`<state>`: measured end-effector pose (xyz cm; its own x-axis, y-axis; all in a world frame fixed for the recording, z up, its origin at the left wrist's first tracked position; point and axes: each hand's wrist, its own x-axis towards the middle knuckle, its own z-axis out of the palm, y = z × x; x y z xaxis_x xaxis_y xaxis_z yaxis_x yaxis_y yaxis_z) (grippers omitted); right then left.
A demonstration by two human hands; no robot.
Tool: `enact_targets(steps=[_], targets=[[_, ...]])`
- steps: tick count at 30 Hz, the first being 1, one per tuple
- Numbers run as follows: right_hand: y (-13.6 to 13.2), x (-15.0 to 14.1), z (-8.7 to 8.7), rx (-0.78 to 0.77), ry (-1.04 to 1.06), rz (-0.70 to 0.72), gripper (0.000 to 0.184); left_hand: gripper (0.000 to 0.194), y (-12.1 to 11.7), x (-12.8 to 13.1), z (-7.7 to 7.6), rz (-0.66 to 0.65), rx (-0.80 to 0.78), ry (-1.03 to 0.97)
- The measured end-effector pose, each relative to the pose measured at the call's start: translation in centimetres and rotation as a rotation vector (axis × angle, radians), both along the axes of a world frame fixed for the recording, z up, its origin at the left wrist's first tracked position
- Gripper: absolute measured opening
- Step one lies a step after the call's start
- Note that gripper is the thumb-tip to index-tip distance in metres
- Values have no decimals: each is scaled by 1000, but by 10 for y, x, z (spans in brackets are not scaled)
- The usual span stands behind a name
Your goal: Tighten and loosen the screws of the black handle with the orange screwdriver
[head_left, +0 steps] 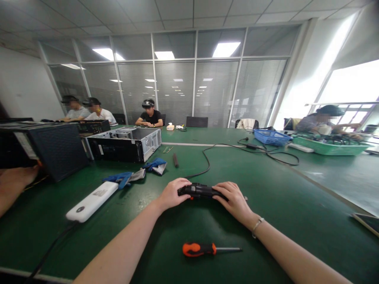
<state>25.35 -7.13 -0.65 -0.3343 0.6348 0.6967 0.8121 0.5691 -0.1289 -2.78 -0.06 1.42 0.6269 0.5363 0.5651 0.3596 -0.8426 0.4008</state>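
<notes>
On the green table in front of me lies a black corded power tool [203, 190] with a little orange on its underside. My left hand [174, 194] is closed around its left end, near where a black cord leads off. My right hand [233, 200] grips the other end, fingers bent over the top. A small metal tip shows just past my right hand; the rest of that end is hidden under my fingers. Nearer to me, a screwdriver [211, 249] with an orange and black handle rests flat, its shaft pointing right.
At left are a white oblong device [92, 202] with a cord, blue-grey gloves [130, 177], an open computer case [124, 146] and a dark case [56, 148] with another person's hand [17, 185] beside it. Blue [271, 138] and green baskets [331, 148] stand at right. Several people sit around.
</notes>
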Motion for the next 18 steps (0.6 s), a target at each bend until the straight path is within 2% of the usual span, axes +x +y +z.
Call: enact_targets(steps=[18], targets=[[5,-2,-3,-122,-89,-64,29,45,8,1,-4,43,-134,121]])
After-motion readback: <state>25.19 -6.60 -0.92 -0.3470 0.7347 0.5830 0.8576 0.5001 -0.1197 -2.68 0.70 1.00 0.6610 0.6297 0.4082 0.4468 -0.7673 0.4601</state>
